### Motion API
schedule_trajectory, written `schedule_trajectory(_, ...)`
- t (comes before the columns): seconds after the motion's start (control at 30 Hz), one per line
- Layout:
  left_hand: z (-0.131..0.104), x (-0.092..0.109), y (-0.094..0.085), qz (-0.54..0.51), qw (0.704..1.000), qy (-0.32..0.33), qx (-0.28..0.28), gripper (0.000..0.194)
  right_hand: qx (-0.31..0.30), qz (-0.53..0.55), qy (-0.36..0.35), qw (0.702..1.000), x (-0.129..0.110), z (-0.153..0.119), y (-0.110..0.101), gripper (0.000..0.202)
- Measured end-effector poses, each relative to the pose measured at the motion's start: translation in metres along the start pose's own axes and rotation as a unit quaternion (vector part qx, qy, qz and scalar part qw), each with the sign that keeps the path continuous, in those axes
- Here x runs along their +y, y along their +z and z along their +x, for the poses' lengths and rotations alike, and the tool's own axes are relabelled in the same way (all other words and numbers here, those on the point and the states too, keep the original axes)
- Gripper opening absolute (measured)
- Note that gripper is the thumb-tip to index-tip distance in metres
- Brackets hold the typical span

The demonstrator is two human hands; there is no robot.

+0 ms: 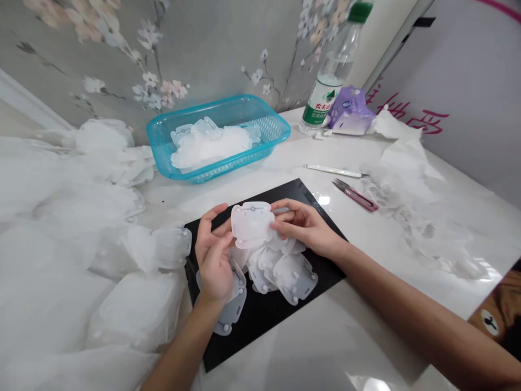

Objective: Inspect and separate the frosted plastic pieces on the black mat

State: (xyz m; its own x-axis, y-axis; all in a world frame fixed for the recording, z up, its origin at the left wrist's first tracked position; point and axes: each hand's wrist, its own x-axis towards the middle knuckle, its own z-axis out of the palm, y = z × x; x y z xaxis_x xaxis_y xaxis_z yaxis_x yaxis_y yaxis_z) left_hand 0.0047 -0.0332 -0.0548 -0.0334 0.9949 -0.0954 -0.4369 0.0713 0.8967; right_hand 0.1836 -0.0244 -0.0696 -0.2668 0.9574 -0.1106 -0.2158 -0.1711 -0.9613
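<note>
We held a thin translucent plastic piece (253, 225) up in front of us, over the black mat (256, 316), with both hands on its edges. Our left hand (214, 255) was curled, its thumb closed on the piece's lower left corner and its index finger raised clear; our right hand (307, 225) pinched the opposite edge between thumb and fingers. Gripping by the sides left the face open to our view, probably so that its outline and small round spots could be seen. Beneath it, similar loose pieces (295, 274) overlapped on the mat, whose dark surface seemed useful for making such pale plastic stand out. A large heap of whitish sheets (132, 309) crowded the table (285, 353) on our left, near the left hand, while more pieces lay in the blue plastic basket (215, 169) beyond the mat. To the right, the pink-handled thread snips (358, 197) and a slender silvery tool (334, 170) rested apart from both hands, presumably placed there to be within reach. Thin curled scraps (431, 228) spread past them, and the water bottle (323, 98) stood upright farther back, beside a purple tissue pack (350, 111).
</note>
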Motion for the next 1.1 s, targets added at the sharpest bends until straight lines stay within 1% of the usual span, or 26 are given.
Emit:
schedule_trajectory(0.27,0.002,-0.001,-0.002,0.01,1.0,0.001,0.002,0.037,-0.001,-0.02,-0.011,1.0,0.001,0.002,0.0,0.028)
schedule_trajectory(0.3,0.002,-0.002,-0.002,0.013,1.0,0.003,0.001,0.035,0.002,-0.032,-0.02,0.999,0.001,0.001,0.001,0.025)
schedule_trajectory(0.37,0.002,-0.003,-0.003,0.019,1.0,0.008,0.003,0.032,0.015,-0.085,-0.064,0.994,-0.001,-0.002,0.004,0.016)
schedule_trajectory(0.43,0.002,-0.004,-0.004,0.02,1.0,0.012,0.009,0.031,0.033,-0.184,-0.133,0.973,-0.009,-0.006,0.007,0.009)
schedule_trajectory(0.5,0.003,-0.005,-0.005,0.017,1.0,0.013,0.018,0.031,0.059,-0.28,-0.198,0.937,-0.023,-0.008,0.009,0.008)
schedule_trajectory(0.53,0.003,-0.005,-0.006,0.015,1.0,0.013,0.021,0.031,0.07,-0.306,-0.222,0.923,-0.032,-0.005,0.011,0.008)
schedule_trajectory(0.57,0.004,-0.005,-0.007,0.014,1.0,0.011,0.022,0.031,0.078,-0.313,-0.243,0.915,-0.043,-0.001,0.012,0.007)
schedule_trajectory(0.6,0.004,-0.005,-0.007,0.014,1.0,0.008,0.019,0.032,0.084,-0.305,-0.258,0.913,-0.054,0.007,0.013,0.008)
schedule_trajectory(0.67,0.003,-0.003,-0.009,0.019,1.0,0.003,0.009,0.031,0.091,-0.257,-0.278,0.921,-0.076,0.031,0.016,0.012)
schedule_trajectory(0.7,0.003,-0.003,-0.009,0.025,1.0,0.0,0.002,0.031,0.1,-0.23,-0.274,0.929,-0.086,0.047,0.017,0.014)
schedule_trajectory(0.73,0.002,-0.002,-0.009,0.03,1.0,-0.003,-0.002,0.03,0.122,-0.195,-0.271,0.935,-0.096,0.062,0.017,0.016)
schedule_trajectory(0.77,0.001,-0.001,-0.009,0.035,0.999,-0.006,-0.004,0.029,0.144,-0.173,-0.258,0.94,-0.103,0.078,0.017,0.019)
schedule_trajectory(0.83,0.0,0.0,-0.01,0.044,0.999,-0.008,-0.002,0.029,0.192,-0.192,-0.197,0.942,-0.112,0.102,0.015,0.026)
schedule_trajectory(0.9,0.0,0.0,-0.011,0.049,0.999,-0.009,-0.001,0.03,0.225,-0.268,-0.162,0.923,-0.11,0.11,0.01,0.035)
schedule_trajectory(0.93,0.0,-0.001,-0.011,0.05,0.999,-0.009,-0.002,0.03,0.218,-0.312,-0.156,0.912,-0.105,0.107,0.007,0.037)
schedule_trajectory(0.97,0.0,-0.001,-0.012,0.051,0.999,-0.009,-0.004,0.029,0.191,-0.354,-0.156,0.902,-0.098,0.1,0.003,0.036)
schedule_trajectory(1.03,0.0,-0.002,-0.012,0.054,0.998,-0.01,-0.009,0.027,0.086,-0.431,-0.13,0.889,-0.08,0.075,-0.006,0.027)
schedule_trajectory(1.07,0.0,-0.002,-0.012,0.056,0.998,-0.009,-0.009,0.026,0.045,-0.464,-0.102,0.879,-0.07,0.061,-0.01,0.028)
schedule_trajectory(1.1,0.0,-0.002,-0.012,0.06,0.998,-0.008,-0.008,0.025,0.019,-0.492,-0.066,0.868,-0.06,0.046,-0.013,0.03)
